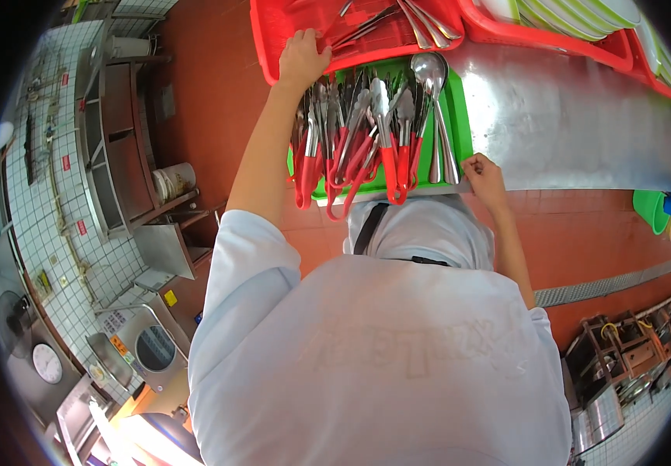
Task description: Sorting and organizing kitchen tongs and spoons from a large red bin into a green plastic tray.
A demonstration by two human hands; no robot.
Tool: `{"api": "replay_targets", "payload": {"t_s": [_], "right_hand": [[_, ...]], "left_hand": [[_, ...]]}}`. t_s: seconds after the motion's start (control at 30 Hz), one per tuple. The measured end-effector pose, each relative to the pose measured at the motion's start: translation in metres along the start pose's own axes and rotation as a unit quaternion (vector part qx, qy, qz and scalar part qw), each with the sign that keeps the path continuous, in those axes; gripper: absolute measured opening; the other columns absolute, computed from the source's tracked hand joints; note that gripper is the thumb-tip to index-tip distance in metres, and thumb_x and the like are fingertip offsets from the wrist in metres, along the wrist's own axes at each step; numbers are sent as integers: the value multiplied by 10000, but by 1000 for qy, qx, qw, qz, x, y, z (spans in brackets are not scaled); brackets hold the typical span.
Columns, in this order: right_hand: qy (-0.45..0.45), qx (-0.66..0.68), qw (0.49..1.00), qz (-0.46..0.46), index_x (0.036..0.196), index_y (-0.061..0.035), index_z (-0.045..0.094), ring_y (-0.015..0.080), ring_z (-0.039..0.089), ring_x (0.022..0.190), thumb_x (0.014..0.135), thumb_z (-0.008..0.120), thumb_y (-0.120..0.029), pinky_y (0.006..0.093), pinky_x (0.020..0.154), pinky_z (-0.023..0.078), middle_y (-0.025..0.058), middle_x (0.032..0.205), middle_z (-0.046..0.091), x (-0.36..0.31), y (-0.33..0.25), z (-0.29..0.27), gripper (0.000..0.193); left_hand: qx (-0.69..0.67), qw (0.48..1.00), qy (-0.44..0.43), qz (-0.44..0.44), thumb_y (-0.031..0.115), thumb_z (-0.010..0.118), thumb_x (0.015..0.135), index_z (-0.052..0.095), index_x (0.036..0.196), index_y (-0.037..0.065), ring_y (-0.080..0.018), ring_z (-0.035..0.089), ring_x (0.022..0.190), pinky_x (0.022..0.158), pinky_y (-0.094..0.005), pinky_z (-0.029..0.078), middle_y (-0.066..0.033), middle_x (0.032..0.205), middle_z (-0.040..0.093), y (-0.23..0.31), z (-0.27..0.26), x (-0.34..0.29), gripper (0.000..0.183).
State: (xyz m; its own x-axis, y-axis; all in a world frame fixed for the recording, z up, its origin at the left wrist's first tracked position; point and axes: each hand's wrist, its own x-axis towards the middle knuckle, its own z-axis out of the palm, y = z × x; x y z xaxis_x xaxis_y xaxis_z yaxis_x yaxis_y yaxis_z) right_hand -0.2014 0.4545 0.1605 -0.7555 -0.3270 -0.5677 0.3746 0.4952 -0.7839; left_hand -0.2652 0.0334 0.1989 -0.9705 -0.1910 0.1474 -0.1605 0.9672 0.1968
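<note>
My left hand [303,60] rests over the near left part of a red plastic basket [267,39], fingers bent and thumb apart, with nothing visible in it. Metal serving utensils [421,23] lie in that basket, to the right of the hand. Nearer to me, a green tray [457,109] holds several metal tongs [386,116] with red handles, their handles toward me. Large metal spoons [433,85] lie along the tray's right side. Curled fingers of my right hand [486,180] close at the tray's near right corner; the fingertips are partly hidden.
A steel table [561,116] stretches right of the tray. On it, farther back, red baskets [553,39] hold green-edged white dishes [576,15]. Steel shelving [122,132] stands at the left over a red-brown floor [203,85]. Green and blue tubs [650,210] are at the far right.
</note>
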Motion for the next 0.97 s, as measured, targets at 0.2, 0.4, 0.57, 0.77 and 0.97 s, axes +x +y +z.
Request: {"api": "replay_targets", "payload": {"t_s": [0.2,0.4,0.57,0.77,0.97], "right_hand": [[19,-9,999,29,851,26,613,115,530,560,862,592,-148,282,497,413,70,652,599,1,-1,0,175],[30,35,997,69,840,22,611,104,510,518,859,581,-137,273,471,404,59,645,593,-2,-11,4,163],[31,56,995,73,817,25,605,104,522,513,859,583,-137,270,458,403,59,637,591,-1,-10,3,169],[23,25,997,64,798,36,593,130,546,489,859,588,-161,287,458,419,76,645,588,0,-13,3,206],[29,14,997,67,800,34,596,140,551,488,858,594,-166,292,465,425,83,647,592,1,-10,3,208]], "left_hand": [[54,988,-139,-36,397,691,795,489,1270,61,-361,499,1155,971,-440,425,-193,1219,534,-5,32,32,616],[36,986,-160,-29,469,710,757,396,1328,21,-376,497,1163,944,-476,439,-212,1220,525,-24,74,44,791],[56,983,-169,-35,496,735,721,440,1285,6,-368,515,1139,931,-461,450,-214,1212,527,-23,65,51,804],[100,982,-157,-21,479,729,729,521,1155,3,-369,546,1091,895,-454,468,-206,1136,567,-37,60,58,672],[24,982,-170,-81,431,702,768,530,1117,2,-376,537,1130,895,-445,474,-216,1142,581,-21,28,57,579]]}}
